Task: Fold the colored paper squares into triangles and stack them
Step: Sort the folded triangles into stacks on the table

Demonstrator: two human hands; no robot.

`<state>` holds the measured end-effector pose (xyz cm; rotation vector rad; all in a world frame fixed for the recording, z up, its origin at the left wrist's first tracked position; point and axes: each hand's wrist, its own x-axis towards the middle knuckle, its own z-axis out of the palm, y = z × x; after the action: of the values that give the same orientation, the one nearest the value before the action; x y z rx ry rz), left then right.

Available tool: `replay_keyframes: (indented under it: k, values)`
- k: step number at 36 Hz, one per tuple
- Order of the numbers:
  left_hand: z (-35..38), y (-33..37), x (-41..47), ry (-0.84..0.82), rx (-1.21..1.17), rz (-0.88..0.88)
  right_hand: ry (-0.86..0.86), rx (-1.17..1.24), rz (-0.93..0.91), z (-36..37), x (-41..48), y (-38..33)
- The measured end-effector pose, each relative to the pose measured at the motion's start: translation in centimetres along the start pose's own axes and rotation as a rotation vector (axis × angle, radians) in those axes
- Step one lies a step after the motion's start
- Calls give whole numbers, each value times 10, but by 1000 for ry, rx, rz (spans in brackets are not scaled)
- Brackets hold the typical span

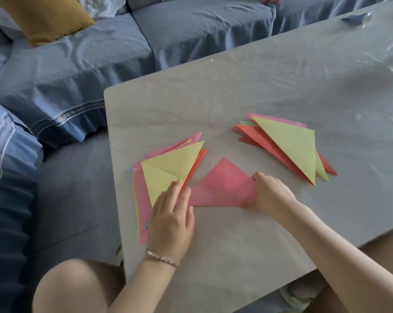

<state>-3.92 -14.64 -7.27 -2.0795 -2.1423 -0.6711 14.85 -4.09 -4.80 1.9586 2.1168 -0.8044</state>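
Now the pink folded paper triangle (222, 188) lies flat on the pale grey desk (236, 86), between the two hands. Its long edge runs left to right on the near side and its apex points away. The left hand (171, 220) presses the left tip with straight fingers (176, 190), partly over the loose pile of coloured paper sheets (168, 168). The right hand (272, 193) curls its fingers round the right corner, apparently pinching it. The stack of folded triangles (290, 145) lies beyond and to the right, so the right hand is nearer for carrying the pink piece there.
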Motion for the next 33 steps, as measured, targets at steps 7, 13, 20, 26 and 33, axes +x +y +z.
replay_keyframes:
  k: [7,13,20,26,33]
  values:
    - [6,-14,25,-171,86,-284,40,159,-4,10,-22,12]
    - [7,-14,28,-224,5,-345,82,342,-64,14,-29,21]
    - [2,-15,25,-118,-22,-296,418,825,-226,8,-22,42]
    - [11,-18,21,15,-7,-158,732,1008,-168,-29,2,54]
    - [10,7,23,3,-17,70,671,632,68,-37,26,75]
